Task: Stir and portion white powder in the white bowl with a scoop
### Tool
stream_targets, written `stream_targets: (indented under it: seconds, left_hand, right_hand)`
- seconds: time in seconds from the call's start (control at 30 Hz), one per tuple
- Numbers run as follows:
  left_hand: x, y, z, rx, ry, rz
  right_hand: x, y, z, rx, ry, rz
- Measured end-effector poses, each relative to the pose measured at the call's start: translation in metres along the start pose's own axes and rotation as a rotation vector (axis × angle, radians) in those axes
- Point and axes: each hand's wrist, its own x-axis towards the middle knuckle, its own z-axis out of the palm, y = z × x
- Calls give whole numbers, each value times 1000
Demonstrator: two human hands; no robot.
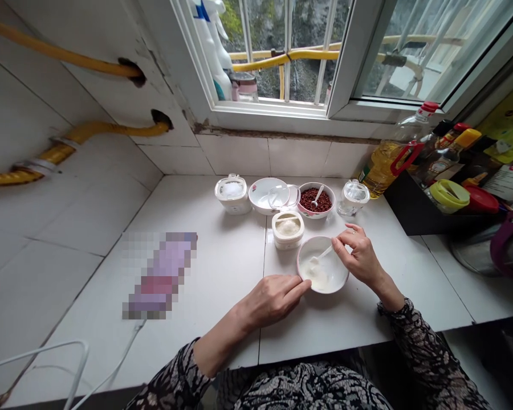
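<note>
A white bowl [336,273] with a pink rim stands near the counter's front edge, with white powder [318,279] in its left part. My left hand [277,296] pinches the bowl's left rim between thumb and fingers. In my right hand [357,253] is the handle of a small white spoon [325,252], its tip dipped in the powder. Just behind the bowl sits an open square jar [288,230] of whitish powder. Farther back, a bowl of dark red grains [316,200] holds another white spoon [318,195].
Along the back are a lidded white jar [232,195], a white bowl [263,196] with a clear lid [284,196] leaning on it, and a clear jar [353,198]. An oil bottle [380,171] and a black condiment box [399,202] stand right. A blurred phone-like object [162,273] with a cable lies left.
</note>
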Motion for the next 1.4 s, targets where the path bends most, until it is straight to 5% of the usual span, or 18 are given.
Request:
stream_targets:
  seconds: [0.23, 0.83, 1.23, 1.4]
  left_hand:
    - [0, 0, 0, 8, 6, 3]
    - [2, 1, -2, 6, 1, 5]
    - [1, 1, 0, 24, 19, 19]
    - [1, 1, 0, 13, 10, 8]
  right_hand:
    - [-3, -7, 12, -42, -46, -66]
    - [-4, 2, 3, 87, 30, 116]
    - [4, 8, 0, 564, 37, 512]
    - [33, -4, -9, 504, 182, 376]
